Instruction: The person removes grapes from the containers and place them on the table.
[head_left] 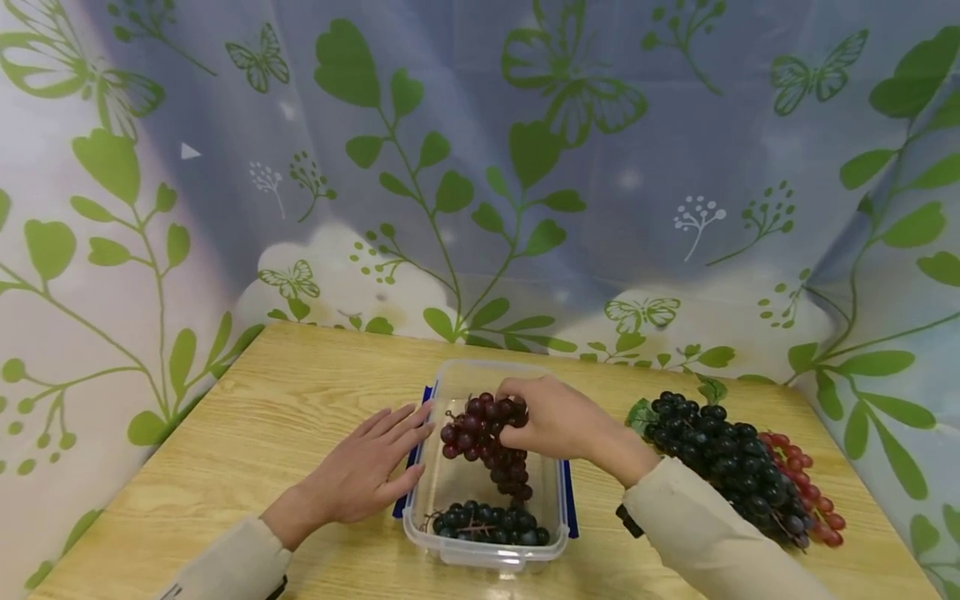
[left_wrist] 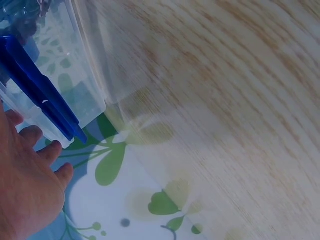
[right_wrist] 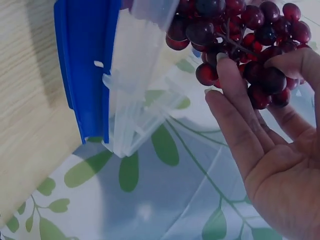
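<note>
A clear plastic container [head_left: 442, 543] with blue side latches stands on the table in front of me. My right hand [head_left: 564, 418] pinches a bunch of dark red grapes [head_left: 480, 429] over the container, and the bunch hangs down from the fingers. In the right wrist view, the thumb and fingers grip the red grapes [right_wrist: 250, 30] beside the container's rim. A bunch of black grapes [head_left: 491, 523] lies inside, at the container's near end. My left hand [head_left: 360, 467] has its fingers straight, with the fingertips at the container's left rim, close to a blue latch [left_wrist: 37, 82].
On the right of the table lies a big bunch of black grapes [head_left: 723, 458] with green leaves. Lighter red grapes [head_left: 813, 492] stick out from its right side. A curtain [head_left: 465, 167] printed with leaves and butterflies hangs behind the wooden table [head_left: 300, 392].
</note>
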